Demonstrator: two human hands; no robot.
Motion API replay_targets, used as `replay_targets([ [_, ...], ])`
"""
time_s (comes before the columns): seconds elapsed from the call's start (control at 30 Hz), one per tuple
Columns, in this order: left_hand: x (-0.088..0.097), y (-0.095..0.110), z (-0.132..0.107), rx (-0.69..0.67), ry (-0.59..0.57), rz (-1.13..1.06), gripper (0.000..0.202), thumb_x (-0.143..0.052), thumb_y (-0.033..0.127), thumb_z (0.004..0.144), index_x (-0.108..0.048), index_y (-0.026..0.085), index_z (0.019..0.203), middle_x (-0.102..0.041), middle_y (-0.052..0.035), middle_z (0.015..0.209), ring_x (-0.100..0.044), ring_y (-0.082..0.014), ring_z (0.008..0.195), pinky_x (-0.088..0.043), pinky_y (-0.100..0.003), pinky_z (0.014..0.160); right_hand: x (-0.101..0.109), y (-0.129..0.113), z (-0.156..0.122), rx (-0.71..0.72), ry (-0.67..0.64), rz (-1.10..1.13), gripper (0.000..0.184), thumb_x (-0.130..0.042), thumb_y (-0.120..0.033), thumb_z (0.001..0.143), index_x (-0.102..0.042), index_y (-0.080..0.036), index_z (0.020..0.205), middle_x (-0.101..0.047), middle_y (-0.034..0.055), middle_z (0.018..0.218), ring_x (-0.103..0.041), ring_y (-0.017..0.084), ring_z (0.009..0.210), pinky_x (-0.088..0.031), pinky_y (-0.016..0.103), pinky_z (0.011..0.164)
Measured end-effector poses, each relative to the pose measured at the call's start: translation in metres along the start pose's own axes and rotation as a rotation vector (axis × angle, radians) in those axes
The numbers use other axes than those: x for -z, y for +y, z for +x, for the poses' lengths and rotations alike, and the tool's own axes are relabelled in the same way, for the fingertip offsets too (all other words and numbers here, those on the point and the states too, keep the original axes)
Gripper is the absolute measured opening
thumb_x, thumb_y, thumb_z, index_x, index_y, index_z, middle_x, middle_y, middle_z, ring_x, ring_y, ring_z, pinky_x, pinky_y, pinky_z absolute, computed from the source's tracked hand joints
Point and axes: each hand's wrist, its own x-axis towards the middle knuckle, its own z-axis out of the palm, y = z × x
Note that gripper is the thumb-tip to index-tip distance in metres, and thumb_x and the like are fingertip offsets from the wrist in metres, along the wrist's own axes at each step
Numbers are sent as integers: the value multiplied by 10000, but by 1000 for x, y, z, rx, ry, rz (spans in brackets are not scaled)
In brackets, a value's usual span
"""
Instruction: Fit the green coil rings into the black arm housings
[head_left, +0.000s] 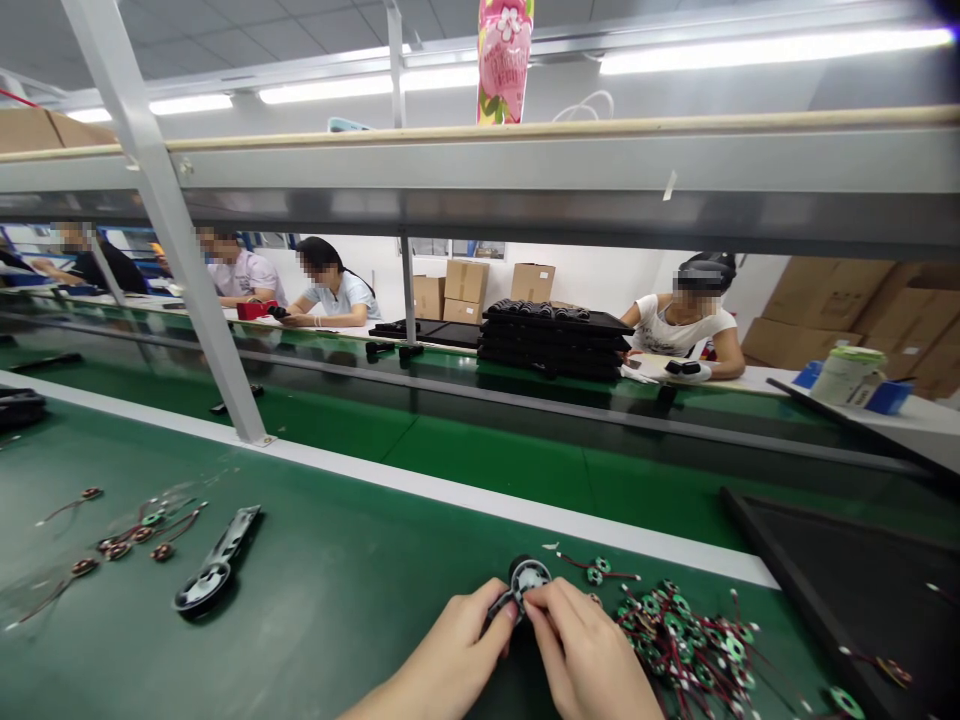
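My left hand (pixel 480 635) is closed around the handle of a dark plastic housing with a round, grey-lined head (pixel 529 574). At the lower edge of that head, my right hand (pixel 574 630) has thumb and fingers pinched together. Whatever small part sits between those fingertips is hidden. Close by on the right lies a heap of small round green circuit boards with red and black wires (pixel 686 640). A similar housing with a round head (pixel 206 585) rests on the green bench top to the left.
Several coppery round parts with wires (pixel 116 548) lie at far left. A black tray (pixel 847 570) stands at right. Beyond the white strip runs a green conveyor (pixel 480 440), with stacked black trays (pixel 551 345) and seated co-workers across it. A metal post (pixel 176 240) supports an overhead shelf (pixel 480 180).
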Motion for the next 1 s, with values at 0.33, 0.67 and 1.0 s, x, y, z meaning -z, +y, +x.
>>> replay_targets([
  [0.33, 7, -2, 3, -53, 75, 81, 282, -361, 384, 906, -525, 187, 788, -503, 40, 633, -454, -126, 617, -328, -233, 616, 4, -10, 7, -49, 82, 67, 149, -334, -194, 954, -466, -223, 1016, -634, 47, 835, -672, 171, 728, -540, 249, 625],
  [0.67, 8, 7, -2, -120, 68, 230, 260, -330, 357, 945, -526, 206, 866, -630, -5, 899, -551, -146, 779, -388, -224, 713, -2, -3, 3, 9, 137, -100, 174, -338, -203, 958, -504, -224, 913, -610, 28, 742, -638, 179, 619, -486, 276, 571],
  [1.0, 6, 0, -2, -116, 90, 415, 241, -302, 327, 955, -514, 223, 906, -641, -26, 909, -589, -170, 792, -415, -235, 709, -8, -11, 1, 67, 209, -260, 187, -368, -129, 920, -539, -202, 902, -620, 38, 722, -594, 193, 599, -411, 311, 585],
])
